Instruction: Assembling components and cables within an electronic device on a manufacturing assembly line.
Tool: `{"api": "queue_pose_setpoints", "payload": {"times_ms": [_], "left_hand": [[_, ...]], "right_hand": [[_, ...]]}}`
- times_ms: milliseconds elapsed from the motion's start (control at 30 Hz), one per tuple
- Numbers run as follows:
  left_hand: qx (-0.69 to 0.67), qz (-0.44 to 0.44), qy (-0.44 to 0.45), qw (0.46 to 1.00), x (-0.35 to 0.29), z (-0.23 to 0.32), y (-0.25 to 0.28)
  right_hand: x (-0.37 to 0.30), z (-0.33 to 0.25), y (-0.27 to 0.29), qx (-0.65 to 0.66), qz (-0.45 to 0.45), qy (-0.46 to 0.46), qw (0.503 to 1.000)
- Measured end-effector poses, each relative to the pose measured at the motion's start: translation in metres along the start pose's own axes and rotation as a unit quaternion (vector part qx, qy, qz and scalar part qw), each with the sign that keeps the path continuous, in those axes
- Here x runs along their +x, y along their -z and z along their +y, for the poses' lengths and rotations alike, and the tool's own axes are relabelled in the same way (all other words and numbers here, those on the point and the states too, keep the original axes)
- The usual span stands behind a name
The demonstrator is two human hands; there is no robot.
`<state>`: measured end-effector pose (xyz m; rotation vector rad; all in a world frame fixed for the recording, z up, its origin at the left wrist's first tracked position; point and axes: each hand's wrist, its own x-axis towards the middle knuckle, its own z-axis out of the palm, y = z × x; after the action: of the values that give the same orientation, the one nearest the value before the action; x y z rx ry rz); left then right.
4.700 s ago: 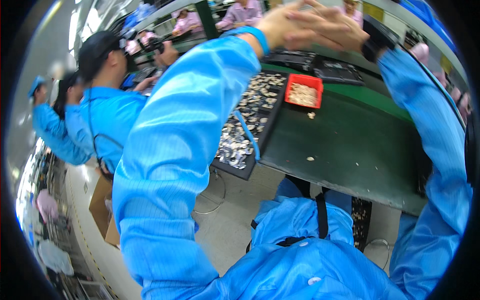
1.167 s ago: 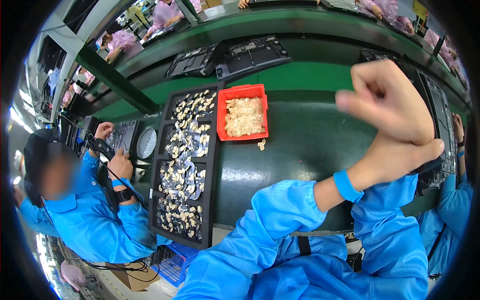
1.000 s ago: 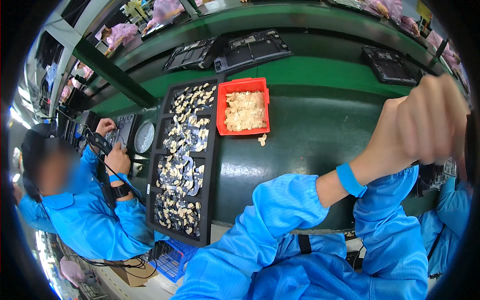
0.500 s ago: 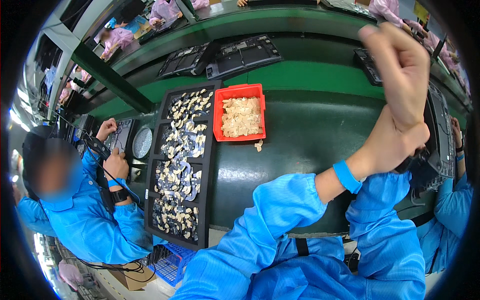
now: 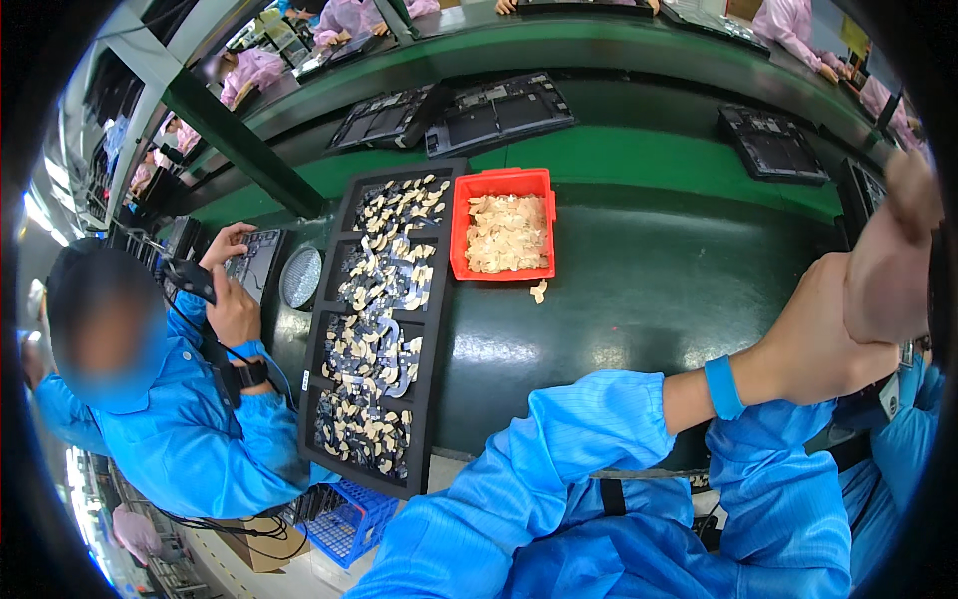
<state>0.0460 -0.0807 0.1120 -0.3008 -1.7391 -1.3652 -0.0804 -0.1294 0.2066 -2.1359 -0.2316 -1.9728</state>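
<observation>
Swung right and a little lower since half a second ago, right hand [image 5: 890,265] and left hand [image 5: 806,334] together, now close to the right rim of view. Just behind the right hand, on the bench [image 5: 654,270]: a dark casing [image 5: 864,188], mostly hidden, only part of its frame showing. Farther back and left of it, lying on the bench: a second casing [image 5: 770,145], black, shallow, with parts inside.

Well left of both hands: a red bin [image 5: 460,235], heaped with small cream chips [image 5: 507,235]. Just in front of the bin, loose on the bench: a single chip [image 5: 539,292]. Close along the bin's left side: a black tray [image 5: 436,329], divided into four compartments, strewn with cream and dark pieces and some grey strips.

Touching each other near the right wrist, left against right. Impossible to tell how tightly closed on the left, fingers being largely hidden; on the right, fingers too blurred to tell spread from curled.
</observation>
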Motion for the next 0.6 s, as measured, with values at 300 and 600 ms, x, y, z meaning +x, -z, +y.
{"api": "queue_pose_setpoints", "payload": {"times_ms": [300,600], "left_hand": [[-0.15,0.337,-0.059,0.928,0.018,-0.037,-0.044],[-0.13,0.324,0.002,0.937,0.024,-0.03,-0.04]], "right_hand": [[-0.004,-0.017,-0.068,0.067,-0.402,-0.349,0.844],[-0.009,0.01,-0.028,0.472,0.024,-0.204,0.857]]}}
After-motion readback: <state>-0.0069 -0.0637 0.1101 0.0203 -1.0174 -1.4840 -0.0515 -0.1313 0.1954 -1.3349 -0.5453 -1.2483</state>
